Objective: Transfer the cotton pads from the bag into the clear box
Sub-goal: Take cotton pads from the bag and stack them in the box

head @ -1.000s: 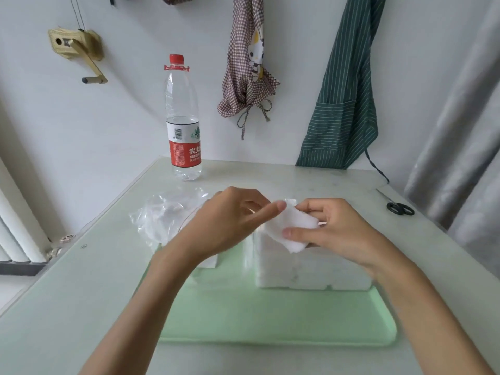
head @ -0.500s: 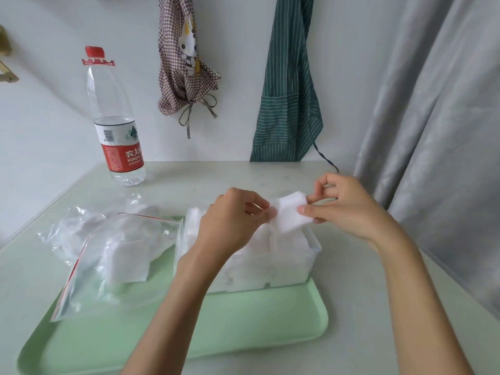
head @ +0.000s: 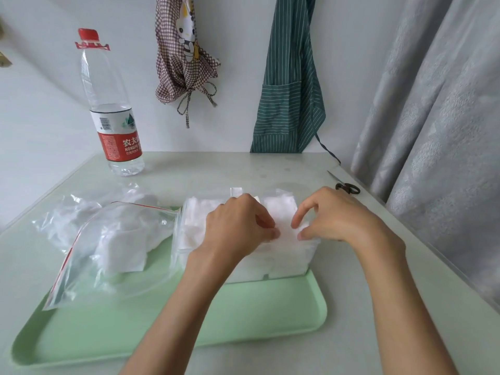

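A clear box (head: 286,262) packed with white cotton pads stands on the right part of a light green tray (head: 243,315). My left hand (head: 238,226) and my right hand (head: 332,215) are both over the box. Between them they pinch one white cotton pad (head: 285,231) by its two edges, low at the top of the stack in the box. A clear zip bag (head: 108,239) with a red seal line lies open on the tray's left side, with several white pads inside it.
A water bottle (head: 113,117) with a red label stands at the back left of the pale table (head: 378,293). Small scissors (head: 347,188) lie near the table's right edge. Aprons hang on the wall behind, and a grey curtain (head: 438,131) hangs at the right.
The pad, held up above the box between both hands before, has come down onto the stack in the box. The camera view has shifted and moved closer.
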Tool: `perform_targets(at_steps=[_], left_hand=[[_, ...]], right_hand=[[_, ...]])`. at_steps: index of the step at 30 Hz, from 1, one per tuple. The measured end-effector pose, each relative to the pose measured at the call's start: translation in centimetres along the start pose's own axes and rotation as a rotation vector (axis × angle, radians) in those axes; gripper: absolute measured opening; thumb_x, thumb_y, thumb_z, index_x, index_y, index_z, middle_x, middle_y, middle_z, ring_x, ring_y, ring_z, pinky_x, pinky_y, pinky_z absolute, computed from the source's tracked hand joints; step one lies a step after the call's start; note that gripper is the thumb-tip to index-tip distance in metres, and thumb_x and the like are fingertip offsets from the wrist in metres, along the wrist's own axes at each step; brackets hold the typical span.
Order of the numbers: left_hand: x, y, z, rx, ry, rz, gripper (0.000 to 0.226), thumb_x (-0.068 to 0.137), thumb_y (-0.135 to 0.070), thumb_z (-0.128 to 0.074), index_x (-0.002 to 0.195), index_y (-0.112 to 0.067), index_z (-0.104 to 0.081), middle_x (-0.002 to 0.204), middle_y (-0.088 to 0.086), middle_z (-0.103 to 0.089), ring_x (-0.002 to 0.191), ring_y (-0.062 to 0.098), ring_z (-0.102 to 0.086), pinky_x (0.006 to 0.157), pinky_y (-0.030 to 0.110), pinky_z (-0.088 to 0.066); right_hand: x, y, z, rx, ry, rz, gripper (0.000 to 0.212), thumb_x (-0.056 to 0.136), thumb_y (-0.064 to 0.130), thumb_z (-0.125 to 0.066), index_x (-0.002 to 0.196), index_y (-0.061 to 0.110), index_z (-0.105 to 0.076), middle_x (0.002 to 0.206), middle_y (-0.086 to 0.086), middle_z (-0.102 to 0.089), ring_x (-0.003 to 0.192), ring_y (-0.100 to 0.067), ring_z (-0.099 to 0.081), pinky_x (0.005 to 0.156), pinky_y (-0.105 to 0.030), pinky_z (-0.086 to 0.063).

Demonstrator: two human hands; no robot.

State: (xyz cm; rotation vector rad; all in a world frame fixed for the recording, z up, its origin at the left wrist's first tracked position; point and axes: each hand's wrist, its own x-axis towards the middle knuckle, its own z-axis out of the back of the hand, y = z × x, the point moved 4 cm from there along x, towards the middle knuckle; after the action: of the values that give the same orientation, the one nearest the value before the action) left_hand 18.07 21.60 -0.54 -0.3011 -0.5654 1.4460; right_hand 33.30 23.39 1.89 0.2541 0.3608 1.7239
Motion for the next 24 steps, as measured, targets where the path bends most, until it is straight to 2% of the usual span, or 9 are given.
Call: perform_targets(at_steps=[3,6,7,10,13,15,17,20,24], left_hand=[[0.0,-0.4,0.4,0.002,-0.050,-0.080,0.018,0.074,-0.041,-0.074,0.089,-0.035,-0.066,0.086,-0.018,-0.060,0.090,0.005,-0.050,0.060,0.019,-0.035],[0.1,-0.7,0.0,-0.018,-0.018,-0.131,0.021,0.074,-0.048,-0.072,0.092,-0.038,-0.071,0.089,-0.015,-0.060,0.096,0.008,-0.046,0.071,0.025,-0.041],[0.1,-0.6,-0.3,-0.020,0.008,-0.121,0.022,0.073,-0.050,-0.072,0.092,-0.039,-0.072,0.089,-0.015,-0.061,0.097,0.008,-0.045,0.073,0.025,-0.041],[0.2,-0.1,-0.8,-0.034,0.070,-0.069,0.022,0.073,-0.049,-0.073,0.094,-0.040,-0.072,0.086,-0.016,-0.058,0.102,0.009,-0.044,0.076,0.024,-0.038],[0.4,0.0,-0.8,-0.043,0.076,-0.039,0.022,0.074,-0.046,-0.074,0.095,-0.038,-0.073,0.087,-0.014,-0.060,0.105,0.012,-0.047,0.080,0.025,-0.041],[0.1,-0.2,-0.5,-0.034,0.042,-0.051,0.023,0.075,-0.042,-0.074,0.097,-0.036,-0.073,0.094,-0.011,-0.063,0.105,0.013,-0.046,0.082,0.026,-0.041],[-0.8,-0.2,0.4,-0.044,-0.002,-0.087,0.022,0.079,-0.037,-0.071,0.101,-0.036,-0.071,0.101,-0.012,-0.063,0.105,0.012,-0.046,0.084,0.026,-0.041],[-3.1,1.6,3.7,-0.069,-0.082,-0.091,0.019,0.084,-0.038,-0.066,0.102,-0.040,-0.066,0.104,-0.017,-0.059,0.102,0.005,-0.047,0.080,0.024,-0.039],[-5.9,8.3,10.2,0.077,-0.242,0.152,0.031,0.081,-0.043,-0.067,0.107,-0.034,-0.055,0.104,-0.018,-0.055,0.102,0.007,-0.048,0.076,0.026,-0.038]], right_hand=[[0.3,-0.5,0.2,0.065,0.009,-0.008,0.016,0.066,0.026,-0.082,0.074,0.037,-0.072,0.070,0.014,-0.043,0.069,-0.010,-0.050,0.061,-0.023,-0.036],[0.7,-1.5,-0.2,0.123,0.082,-0.036,0.020,0.062,0.033,-0.084,0.071,0.045,-0.071,0.095,0.008,-0.053,0.090,-0.013,-0.057,0.070,-0.024,-0.048],[0.8,-1.7,-0.5,0.113,0.113,-0.041,0.020,0.064,0.032,-0.084,0.072,0.045,-0.070,0.105,0.006,-0.054,0.091,-0.010,-0.056,0.066,-0.020,-0.047],[1.0,-1.6,-1.1,0.066,0.175,-0.020,0.019,0.071,0.026,-0.080,0.075,0.041,-0.068,0.121,0.005,-0.055,0.060,0.001,-0.043,0.044,-0.011,-0.033],[1.2,-1.4,-1.4,0.010,0.141,-0.035,0.019,0.072,0.025,-0.078,0.073,0.040,-0.068,0.114,0.007,-0.058,0.058,-0.002,-0.043,0.049,-0.019,-0.032],[1.0,-1.1,-1.1,-0.013,0.104,-0.055,0.017,0.069,0.027,-0.079,0.072,0.040,-0.069,0.089,0.010,-0.058,0.056,-0.005,-0.042,0.050,-0.022,-0.031],[0.3,-0.8,-0.3,0.029,0.051,-0.065,0.018,0.066,0.030,-0.081,0.071,0.042,-0.069,0.074,0.014,-0.048,0.066,-0.007,-0.050,0.054,-0.024,-0.034],[-1.1,0.2,1.6,0.116,-0.070,-0.017,0.019,0.066,0.034,-0.082,0.073,0.044,-0.068,0.088,0.019,-0.055,0.096,-0.009,-0.055,0.076,-0.031,-0.045],[-2.7,4.6,1.8,0.198,-0.224,0.164,0.015,0.069,0.033,-0.077,0.072,0.044,-0.068,0.087,0.021,-0.065,0.089,-0.001,-0.059,0.080,-0.034,-0.048]])
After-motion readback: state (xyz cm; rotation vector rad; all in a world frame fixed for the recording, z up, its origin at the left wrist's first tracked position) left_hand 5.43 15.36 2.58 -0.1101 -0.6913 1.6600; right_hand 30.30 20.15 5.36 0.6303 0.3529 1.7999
